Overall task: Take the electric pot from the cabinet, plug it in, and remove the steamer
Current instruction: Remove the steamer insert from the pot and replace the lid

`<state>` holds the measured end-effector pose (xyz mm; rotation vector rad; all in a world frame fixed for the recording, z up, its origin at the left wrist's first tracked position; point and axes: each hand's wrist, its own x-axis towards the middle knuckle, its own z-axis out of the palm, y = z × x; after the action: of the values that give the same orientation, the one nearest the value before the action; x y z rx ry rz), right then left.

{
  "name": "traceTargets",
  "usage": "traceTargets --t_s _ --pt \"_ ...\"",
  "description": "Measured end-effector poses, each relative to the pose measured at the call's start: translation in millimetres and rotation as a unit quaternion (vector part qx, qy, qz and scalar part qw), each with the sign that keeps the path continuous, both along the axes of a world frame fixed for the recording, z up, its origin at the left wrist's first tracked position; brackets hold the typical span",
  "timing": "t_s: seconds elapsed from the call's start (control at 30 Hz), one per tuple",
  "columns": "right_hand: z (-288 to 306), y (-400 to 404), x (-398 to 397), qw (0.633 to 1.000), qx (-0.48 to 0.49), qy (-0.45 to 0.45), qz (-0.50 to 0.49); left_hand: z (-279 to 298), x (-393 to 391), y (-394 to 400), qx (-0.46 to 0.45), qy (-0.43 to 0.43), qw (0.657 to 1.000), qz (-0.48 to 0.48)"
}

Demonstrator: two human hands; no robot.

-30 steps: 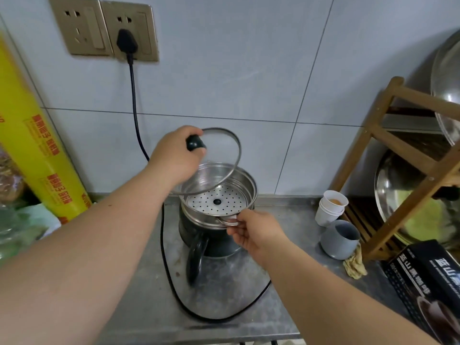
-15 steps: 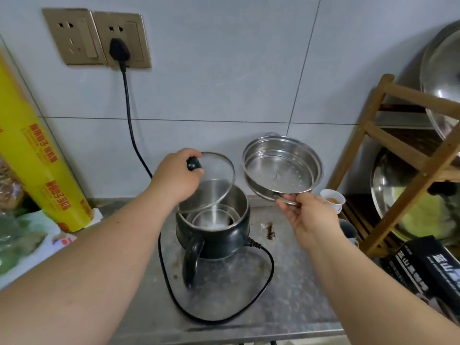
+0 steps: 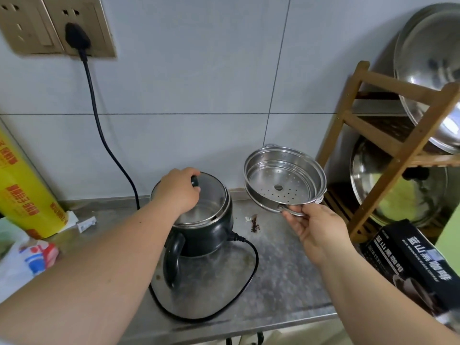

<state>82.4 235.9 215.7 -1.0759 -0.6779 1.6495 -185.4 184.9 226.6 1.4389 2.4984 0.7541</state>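
Left forearm is reaching in from lower left, left hand (image 3: 179,190) curled palm-down over the black round knob (image 3: 194,181) of the clear glass lid with metal rim (image 3: 210,195), fingers closing on the knob. Lid is sitting on, or just at, the mouth of the black round electric pot with side handle (image 3: 211,232); can't tell if fully seated. Pot is standing upright on the stainless steel countertop (image 3: 286,270), its black power cord (image 3: 99,125) looping around the front and running up to the black plug (image 3: 76,37) in the beige wall socket (image 3: 82,26).

Right forearm is coming in from lower right, right hand (image 3: 316,227) palm up, fingers pinching the wire handle of the shiny perforated stainless steel steamer basket (image 3: 283,183). Steamer is hanging in the air, tilted toward the camera, right of the pot and apart from it, just beside the wooden rack (image 3: 373,155). Yellow cling-wrap roll (image 3: 22,190) is leaning at the left.
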Motion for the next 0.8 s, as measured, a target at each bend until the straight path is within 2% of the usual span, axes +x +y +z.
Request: traceTargets --t_s 0.37,0.47,0.5,0.57,0.67,0.8 --pt "-22.7 -4.9 19.1 0.999 -0.018 -0.023 0.028 -6.2 5.9 2.7 -0.031 0.023 0.999 -0.012" --pt "-30.9 -9.8 33.7 0.998 -0.025 -0.024 0.057 1.0 12.9 1.0 -0.096 0.1 0.99 0.009" --pt "-34.2 -11.8 39.9 0.997 -0.027 -0.028 0.069 3.5 18.1 0.3 -0.093 0.126 0.988 0.015" --pt "-42.4 -17.3 53.9 0.995 -0.027 -0.037 0.086 5.0 34.2 -1.1 -0.03 0.143 0.989 0.003" --pt "-56.2 -27.0 77.5 0.993 -0.03 -0.04 0.107 2.6 67.3 -2.2 0.066 0.119 0.989 -0.06" --pt "-75.0 -39.0 116.0 0.987 -0.063 -0.064 0.137 -11.7 107.9 -6.5 0.106 0.055 0.983 -0.14"
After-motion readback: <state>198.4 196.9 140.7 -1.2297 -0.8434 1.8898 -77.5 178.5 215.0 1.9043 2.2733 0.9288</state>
